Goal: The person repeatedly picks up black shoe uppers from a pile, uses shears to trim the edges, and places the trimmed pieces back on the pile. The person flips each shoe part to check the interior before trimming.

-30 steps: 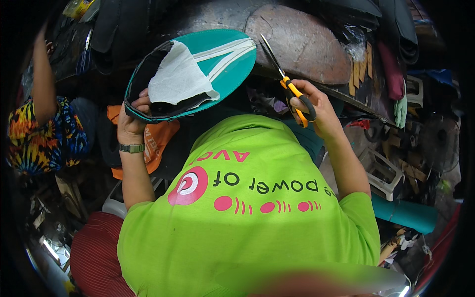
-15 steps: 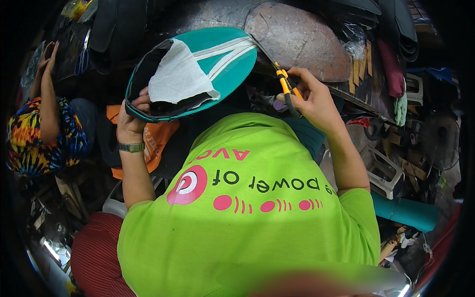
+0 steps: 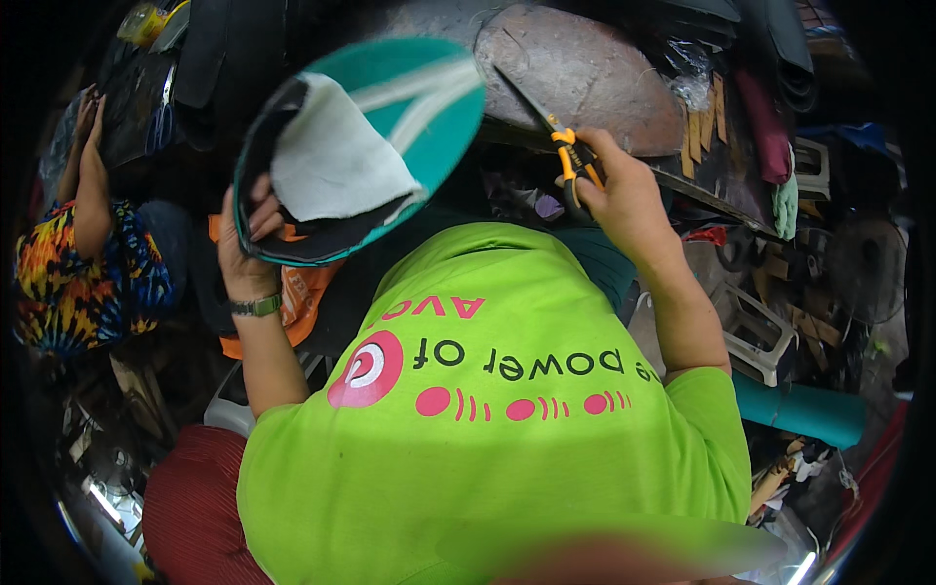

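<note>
My left hand [image 3: 252, 229], with a watch [image 3: 256, 306] at its wrist, grips the lower left edge of a teal oval piece [image 3: 444, 117] with white stripes. Its fingers curl over the black inner side [image 3: 255, 166]. A white cloth patch [image 3: 331, 151] covers much of that side. The piece is tilted and slightly blurred. To its right, my right hand [image 3: 619, 185] is closed around the yellow and black handles of a pair of scissors [image 3: 564, 146]. Their dark blades point up and left, looking shut and apart from the teal piece.
A worn brown board [image 3: 585, 83] lies on the bench beyond my hands. Wooden strips [image 3: 707, 132] and a maroon roll [image 3: 762, 122] are at its right. A plastic stool [image 3: 746, 331] and a teal roll [image 3: 799, 409] stand lower right. Another person [image 3: 93, 244] sits at the left.
My left hand has drawn the teal piece left and tilted it, away from the scissors. The scissors' tip, earlier at the piece's right edge, is now apart from it.
</note>
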Available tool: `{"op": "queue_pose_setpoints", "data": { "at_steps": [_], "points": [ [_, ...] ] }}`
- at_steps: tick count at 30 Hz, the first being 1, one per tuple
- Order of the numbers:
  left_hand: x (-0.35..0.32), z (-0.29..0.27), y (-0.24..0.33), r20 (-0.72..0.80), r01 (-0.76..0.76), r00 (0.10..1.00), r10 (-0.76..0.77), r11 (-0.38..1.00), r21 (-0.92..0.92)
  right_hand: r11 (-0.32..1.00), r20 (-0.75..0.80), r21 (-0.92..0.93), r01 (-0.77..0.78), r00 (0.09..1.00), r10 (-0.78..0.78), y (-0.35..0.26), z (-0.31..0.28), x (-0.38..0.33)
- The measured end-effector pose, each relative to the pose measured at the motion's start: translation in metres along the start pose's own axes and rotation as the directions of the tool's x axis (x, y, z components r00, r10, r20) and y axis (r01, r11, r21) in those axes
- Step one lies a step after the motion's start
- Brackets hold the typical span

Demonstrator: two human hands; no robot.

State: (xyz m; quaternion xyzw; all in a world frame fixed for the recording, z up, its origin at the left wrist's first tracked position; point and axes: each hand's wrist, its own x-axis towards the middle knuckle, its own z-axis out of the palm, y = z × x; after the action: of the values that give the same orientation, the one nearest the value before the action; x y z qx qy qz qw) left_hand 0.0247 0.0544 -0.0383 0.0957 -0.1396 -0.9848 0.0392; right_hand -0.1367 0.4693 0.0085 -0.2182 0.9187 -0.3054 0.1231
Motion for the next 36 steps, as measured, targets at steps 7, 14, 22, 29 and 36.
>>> {"op": "queue_pose_setpoints", "data": {
  "at_steps": [7, 14, 22, 29, 36],
  "points": [
    [-0.009, 0.109, -0.016, 0.741, -0.614, 0.671, 0.040, -0.530, 0.585, 0.775, -0.182, 0.629, -0.061, 0.958, 0.223, 0.026, -0.037, 0.012],
    [0.029, 0.099, -0.064, 0.544, -0.652, 0.736, -0.402, -0.639, 0.409, 0.772, -0.027, 0.620, -0.140, 0.980, 0.199, 0.036, -0.034, -0.011],
    [0.025, 0.092, -0.054, 0.538, -0.631, 0.758, -0.370, -0.626, 0.459, 0.995, -0.104, 0.013, -0.097, 0.990, 0.098, 0.021, -0.030, -0.013],
    [0.025, 0.095, -0.053, 0.525, -0.635, 0.761, -0.381, -0.600, 0.486, 0.979, -0.121, -0.203, -0.024, 0.993, -0.001, 0.002, -0.024, 0.018],
    [0.025, 0.093, -0.050, 0.548, -0.645, 0.748, -0.374, -0.605, 0.468, 0.995, 0.001, -0.025, -0.093, 0.996, 0.093, 0.001, -0.019, 0.040]
  ]
}}
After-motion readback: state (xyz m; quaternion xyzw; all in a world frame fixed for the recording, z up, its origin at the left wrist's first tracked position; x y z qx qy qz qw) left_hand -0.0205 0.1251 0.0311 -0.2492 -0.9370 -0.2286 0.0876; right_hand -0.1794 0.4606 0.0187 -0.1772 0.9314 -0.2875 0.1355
